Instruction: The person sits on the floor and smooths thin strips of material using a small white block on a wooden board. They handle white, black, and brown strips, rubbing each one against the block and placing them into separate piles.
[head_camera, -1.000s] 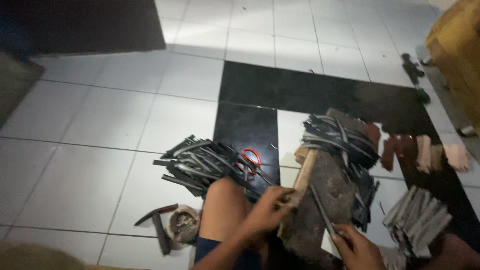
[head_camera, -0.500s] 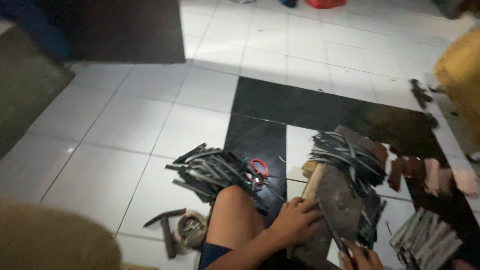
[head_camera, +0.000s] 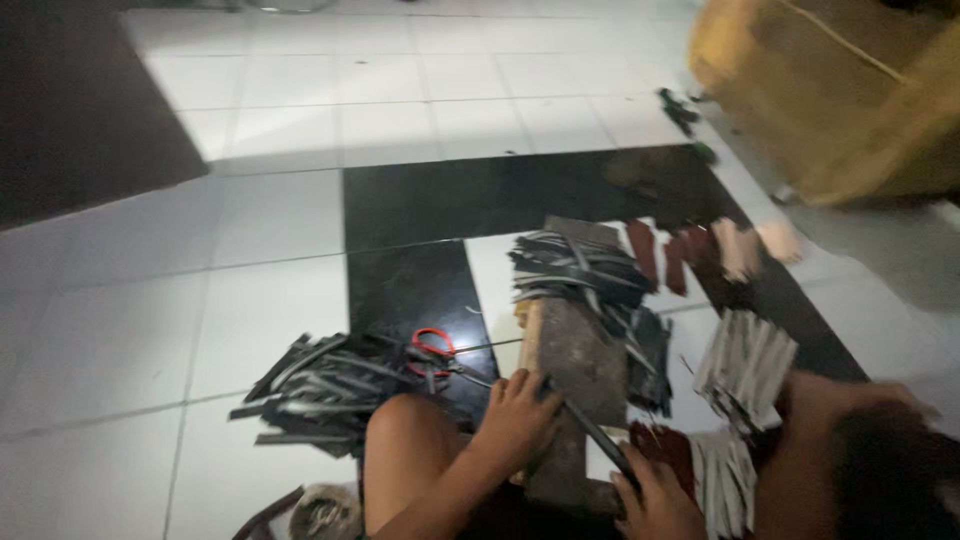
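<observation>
I sit on a tiled floor with my bare knee (head_camera: 400, 445) raised. My left hand (head_camera: 515, 418) presses with curled fingers on a long wooden block (head_camera: 575, 365) covered by a dark sheet. My right hand (head_camera: 655, 505) grips the near end of a thin dark strip (head_camera: 590, 430) that lies slanted across the block, its far end at my left fingers. Red-handled scissors (head_camera: 435, 350) lie just left of the block. A heap of dark strips (head_camera: 320, 385) is spread to the left, and another heap (head_camera: 580, 265) lies at the block's far end.
A bundle of pale strips (head_camera: 745, 360) lies right of the block, with reddish and pale pieces (head_camera: 700, 245) behind it. A big yellow-brown object (head_camera: 850, 90) fills the top right. A small round container (head_camera: 325, 515) sits by my knee. A dark mat (head_camera: 70, 130) is far left.
The view has swung to the right and moved closer, blurring the picture. Both hands stay at the block with the strip between them. The hammer-like tool at lower left has nearly left view.
</observation>
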